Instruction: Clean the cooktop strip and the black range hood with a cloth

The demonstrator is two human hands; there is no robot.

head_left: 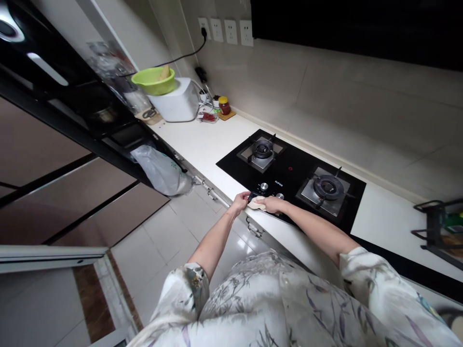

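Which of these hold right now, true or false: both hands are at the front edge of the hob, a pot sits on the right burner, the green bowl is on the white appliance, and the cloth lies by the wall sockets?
1. Both hands are at the front edge of the black hob. True: the left hand and right hand meet there, near the knobs.
2. A pot sits on the right burner. False: both burners are bare.
3. The green bowl rests on the white appliance. True.
4. The cloth lies by the wall sockets. False: it is between the two hands, at the hob's front edge.
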